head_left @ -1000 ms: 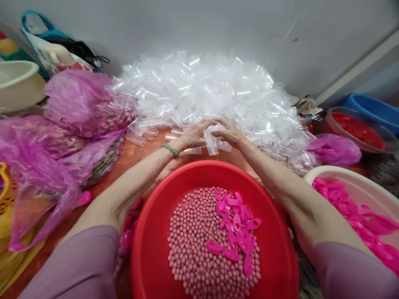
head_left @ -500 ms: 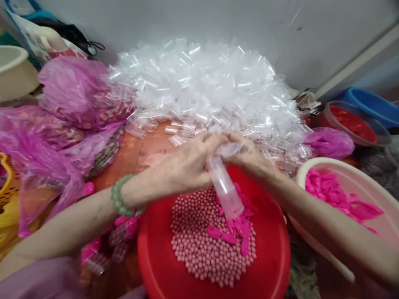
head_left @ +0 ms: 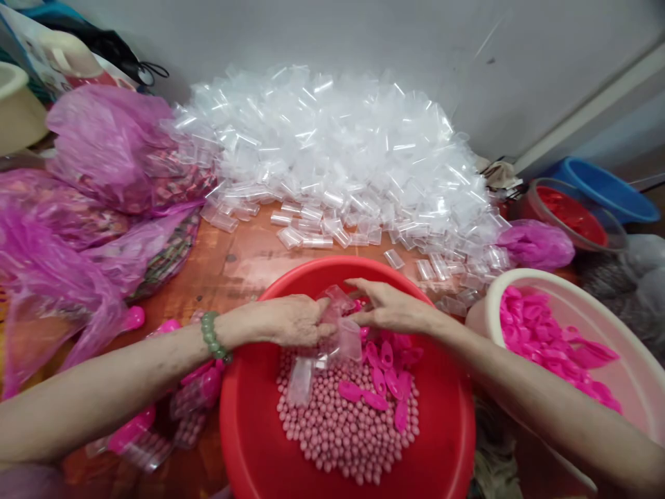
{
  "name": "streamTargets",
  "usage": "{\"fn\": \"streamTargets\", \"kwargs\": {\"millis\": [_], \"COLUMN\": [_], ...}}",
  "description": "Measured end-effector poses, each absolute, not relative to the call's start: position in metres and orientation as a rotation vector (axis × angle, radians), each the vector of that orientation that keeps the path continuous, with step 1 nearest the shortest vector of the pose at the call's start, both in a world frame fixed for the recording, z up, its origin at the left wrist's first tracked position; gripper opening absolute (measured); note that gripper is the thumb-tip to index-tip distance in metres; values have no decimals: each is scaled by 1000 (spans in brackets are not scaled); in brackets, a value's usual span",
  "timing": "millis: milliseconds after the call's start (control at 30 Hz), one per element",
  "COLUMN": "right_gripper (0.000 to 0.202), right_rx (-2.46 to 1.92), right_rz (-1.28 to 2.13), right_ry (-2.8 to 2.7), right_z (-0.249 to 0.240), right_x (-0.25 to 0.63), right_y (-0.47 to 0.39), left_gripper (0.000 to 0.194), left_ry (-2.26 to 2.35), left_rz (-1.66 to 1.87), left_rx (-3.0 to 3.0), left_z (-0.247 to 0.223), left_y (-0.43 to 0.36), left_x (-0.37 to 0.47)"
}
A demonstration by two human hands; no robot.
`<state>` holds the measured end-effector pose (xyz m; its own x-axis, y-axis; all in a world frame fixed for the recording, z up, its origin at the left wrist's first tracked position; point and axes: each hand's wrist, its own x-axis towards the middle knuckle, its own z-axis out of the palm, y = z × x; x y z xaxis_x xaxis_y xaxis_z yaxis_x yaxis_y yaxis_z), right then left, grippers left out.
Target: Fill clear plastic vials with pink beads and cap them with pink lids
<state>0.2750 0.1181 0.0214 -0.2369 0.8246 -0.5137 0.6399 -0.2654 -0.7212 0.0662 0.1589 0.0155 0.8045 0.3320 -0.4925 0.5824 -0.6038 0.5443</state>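
Both of my hands are over the red basin (head_left: 291, 283). My left hand (head_left: 296, 320), with a green bead bracelet on the wrist, has its fingers stretched out against several clear plastic tubes (head_left: 349, 339). Another clear tube (head_left: 300, 381) rests on the pink beads (head_left: 346, 431). My right hand (head_left: 389, 305) is open, fingers apart, just right of the tubes and above the bright pink plastic pieces (head_left: 382, 378). Those pieces lie on the beads, and their upper part is partly hidden by the right hand.
A large heap of clear tubes (head_left: 332, 138) lies against the wall. At right stands a cream tub (head_left: 488, 305) of pink pieces (head_left: 540, 339). Purple bags (head_left: 109, 138) fill the left. Bead-filled tubes with pink ends (head_left: 192, 416) lie left of the basin.
My hands have come down from the near edge of the tube heap into the basin. The clear tubes they held now lie loose on the beads, and my hands have parted.
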Motion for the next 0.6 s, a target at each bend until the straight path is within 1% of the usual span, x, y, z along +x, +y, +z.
{"fn": "streamTargets", "kwargs": {"millis": [67, 100, 133, 167, 233, 300, 333, 367, 400, 433, 467, 500, 533, 600], "right_gripper": [58, 45, 34, 28, 25, 33, 41, 52, 63, 73, 82, 88, 92, 93], "right_rx": [-1802, -1809, -1840, -1888, -1979, -2032, -2062, -2122, -2197, -2262, -2287, -2297, -2281, -2206], "right_rz": [1458, 1318, 1110, 919, 610, 532, 502, 463, 461, 515, 540, 560, 582, 608], "right_ry": [-1876, -1948, -2003, -2039, -2088, -2196, -2237, -2275, -2285, -2283, -2276, -2272, -2276, -2296], "right_z": [40, 47, 52, 55, 51, 38, 29, 19, 9, -2, -11, -20, -28, -41], "right_x": [287, 293, 299, 305, 317, 328, 333, 337, 342, 345, 348, 350, 350, 346], "right_y": [125, 128, 132, 137, 151, 168, 176, 184, 190, 195, 198, 200, 202, 205], "left_gripper": [59, 59, 57, 53, 44, 37, 36, 44, 65, 87, 105, 118, 124, 121], "left_ry": [719, 730, 729, 714, 695, 792, 917, 1054, 1189, 1314, 1420, 1504, 1541, 1556], "left_rz": [-342, -256, -164, -76, 94, 265, 358, 423, 433, 361, 234, 128, 52, 9], "left_rx": [2337, 2359, 2366, 2368, 2380, 2423, 2467, 2528, 2580, 2571, 2509, 2431, 2377, 2345], "left_z": [12, 12, 14, 18, 26, 32, 31, 26, 19, 9, -3, -15, -28, -50], "left_y": [154, 152, 151, 153, 164, 187, 201, 216, 229, 241, 250, 256, 259, 259], "left_x": [66, 66, 65, 64, 62, 57, 54, 51, 48, 45, 43, 43, 44, 50]}}
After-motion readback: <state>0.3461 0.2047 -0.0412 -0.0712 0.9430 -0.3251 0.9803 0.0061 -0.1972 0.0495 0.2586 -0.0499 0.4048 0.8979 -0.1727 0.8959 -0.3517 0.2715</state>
